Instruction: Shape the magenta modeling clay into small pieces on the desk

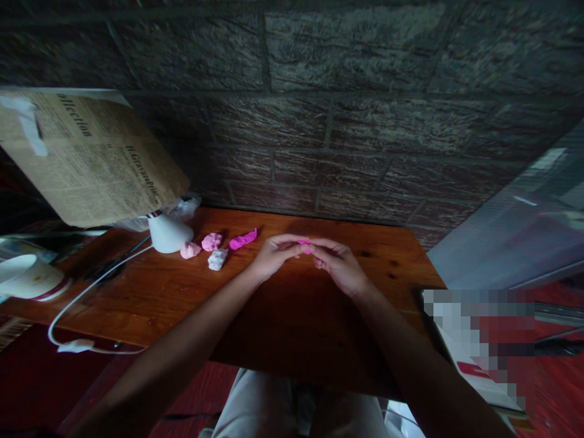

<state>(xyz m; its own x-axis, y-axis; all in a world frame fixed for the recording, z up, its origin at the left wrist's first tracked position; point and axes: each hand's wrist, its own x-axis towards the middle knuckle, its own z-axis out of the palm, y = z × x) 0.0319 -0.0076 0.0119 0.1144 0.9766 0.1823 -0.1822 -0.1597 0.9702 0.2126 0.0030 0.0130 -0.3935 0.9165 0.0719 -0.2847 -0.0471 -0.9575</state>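
My left hand [274,254] and my right hand [338,263] meet above the middle of a wooden table [283,316]. Their fingertips pinch a small bright pink piece of clay [305,244] between them. To the left on the table lie a bright pink clay strip [243,239], two pale pink lumps [212,241] [190,249] and a white lump [217,259]. None of these is touched by either hand.
A white lamp base [168,233] with a newspaper-print shade [91,158] stands at the left, its white cable [77,304] trailing over the table's edge. A white cup [25,277] sits far left. A brick wall [347,121] backs the table. A pixelated patch lies at the right.
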